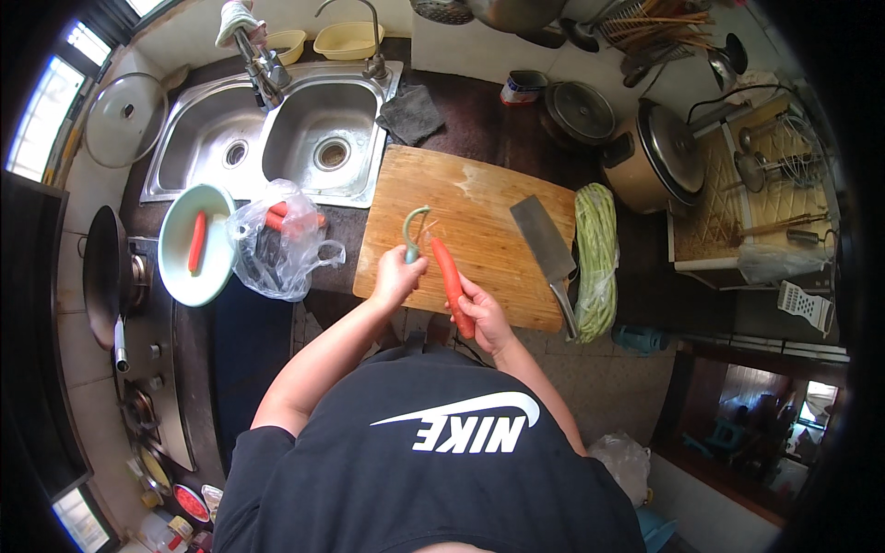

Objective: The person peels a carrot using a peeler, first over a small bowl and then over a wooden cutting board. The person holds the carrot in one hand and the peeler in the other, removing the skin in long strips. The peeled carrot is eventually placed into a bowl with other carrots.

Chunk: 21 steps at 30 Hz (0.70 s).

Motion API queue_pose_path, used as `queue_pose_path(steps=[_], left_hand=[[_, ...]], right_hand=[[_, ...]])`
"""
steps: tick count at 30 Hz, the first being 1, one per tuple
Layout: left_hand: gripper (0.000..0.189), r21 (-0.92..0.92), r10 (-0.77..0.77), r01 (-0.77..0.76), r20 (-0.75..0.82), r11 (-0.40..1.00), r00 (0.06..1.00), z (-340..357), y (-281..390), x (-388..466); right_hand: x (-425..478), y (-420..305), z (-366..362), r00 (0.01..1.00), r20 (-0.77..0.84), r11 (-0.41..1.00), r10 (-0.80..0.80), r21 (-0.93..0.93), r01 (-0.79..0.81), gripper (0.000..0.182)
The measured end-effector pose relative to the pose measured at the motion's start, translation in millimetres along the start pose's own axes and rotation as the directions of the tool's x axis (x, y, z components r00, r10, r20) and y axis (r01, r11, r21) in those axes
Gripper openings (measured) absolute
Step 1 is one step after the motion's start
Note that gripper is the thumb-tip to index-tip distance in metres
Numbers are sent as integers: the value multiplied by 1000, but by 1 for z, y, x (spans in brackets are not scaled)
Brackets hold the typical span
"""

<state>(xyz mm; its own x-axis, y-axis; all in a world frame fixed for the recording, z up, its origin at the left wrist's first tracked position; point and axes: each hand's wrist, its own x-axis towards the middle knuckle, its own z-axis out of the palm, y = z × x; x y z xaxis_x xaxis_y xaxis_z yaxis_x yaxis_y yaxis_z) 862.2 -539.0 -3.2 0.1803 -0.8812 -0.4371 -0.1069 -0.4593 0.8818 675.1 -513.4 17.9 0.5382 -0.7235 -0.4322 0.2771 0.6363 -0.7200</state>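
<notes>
My left hand holds a peeler with a pale green curved frame, over the near left part of a wooden cutting board. In my right hand is a carrot, gripped near its lower end, its other end pointing away from me beside the peeler. Thin strips of peel hang near the peeler. A cleaver lies on the right side of the board, its handle towards me. Right of it is a bundle of long green beans.
Left of the board are a clear plastic bag with carrots and a pale green bowl holding one carrot. Behind them is a double steel sink with a grey cloth beside it. A pot stands back right; a wok is far left.
</notes>
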Motion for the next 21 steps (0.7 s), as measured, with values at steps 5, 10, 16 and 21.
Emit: queue_pose_path(steps=[5,10,16,21], left_hand=[[22,572,214,-197,40,796,976,-22,-17,9],[27,648,530,-475,129,595,838,-13,-1,-25],[18,623,616,-661,340,418,710,2,6,-46],[19,712,599,-556,237,428,765,-12,0,-23]], right_hand=[[-1,-1,-6,998,9,998,-56,28,56,56],[2,0,-6,998,-23,995,-62,71,64,50],[3,6,-5,993,-118,989,14,150,4,43],[3,2,-8,999,10,993,-39,111,37,48]])
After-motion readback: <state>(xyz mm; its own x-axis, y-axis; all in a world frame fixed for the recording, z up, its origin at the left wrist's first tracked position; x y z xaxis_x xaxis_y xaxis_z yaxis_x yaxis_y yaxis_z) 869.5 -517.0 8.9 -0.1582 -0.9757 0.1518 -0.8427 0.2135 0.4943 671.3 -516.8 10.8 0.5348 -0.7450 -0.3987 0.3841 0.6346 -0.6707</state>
